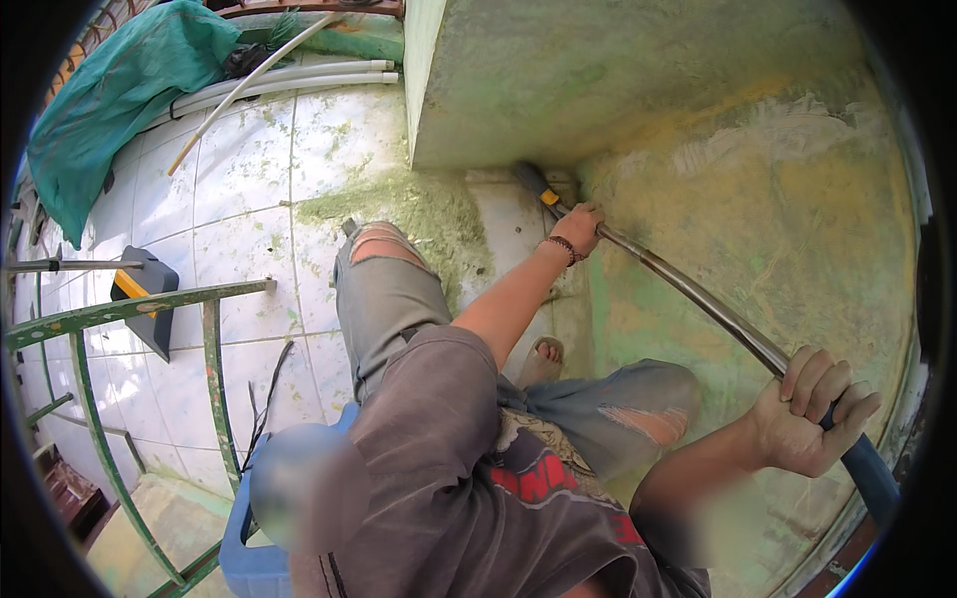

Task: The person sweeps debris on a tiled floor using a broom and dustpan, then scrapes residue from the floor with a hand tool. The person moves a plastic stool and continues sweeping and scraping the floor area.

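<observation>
A broom (698,299) with a shiny metal handle slants from the floor corner up toward the right. My left hand (576,227), with a beaded bracelet at the wrist, is closed round the low end of the handle, just above the black and yellow broom head (538,187). That head lies on the dirty floor (498,234) where the two walls meet, partly hidden by my hand. Higher up, my right hand (812,414) has its fingers curled round the handle near its dark blue grip (869,473). Dust covers these fingers.
A blue plastic stool (244,558) is beside me at the lower left. Green metal bars (214,374) and a grey and yellow dustpan (150,299) stand at the left. Farther off are a green tarp (140,90), white pipes (299,80) and a thin stick (234,98). A stained wall (748,219) rises at the right.
</observation>
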{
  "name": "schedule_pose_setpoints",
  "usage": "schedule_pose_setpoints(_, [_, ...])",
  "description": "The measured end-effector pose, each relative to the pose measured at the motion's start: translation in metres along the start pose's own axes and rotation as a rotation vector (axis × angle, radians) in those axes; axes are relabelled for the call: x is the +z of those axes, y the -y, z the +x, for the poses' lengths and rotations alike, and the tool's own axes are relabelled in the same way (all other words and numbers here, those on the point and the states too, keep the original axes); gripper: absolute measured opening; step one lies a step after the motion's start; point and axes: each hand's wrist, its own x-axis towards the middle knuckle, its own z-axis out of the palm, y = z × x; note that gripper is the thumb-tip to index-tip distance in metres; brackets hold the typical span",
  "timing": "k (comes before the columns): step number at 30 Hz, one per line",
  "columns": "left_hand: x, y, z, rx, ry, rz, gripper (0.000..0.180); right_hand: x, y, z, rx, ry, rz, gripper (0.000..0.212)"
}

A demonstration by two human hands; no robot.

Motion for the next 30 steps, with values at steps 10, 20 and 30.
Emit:
schedule_pose_setpoints(10, [-0.123,0.025,-0.089,-0.119,-0.45,0.187,0.02,0.037,-0.002,-0.012,0.087,0.086,0.246,0.033])
schedule_pose_setpoints(20, [-0.076,-0.065,-0.063,0.03,-0.362,0.018,0.022,-0.002,0.079,-0.001,-0.006,0.249,0.223,0.033])
schedule_pose_setpoints(30, [-0.115,0.037,-0.078,-0.153,-0.311,0.029,0.01,0.051,-0.004,-0.021,0.057,0.196,0.233,0.028])
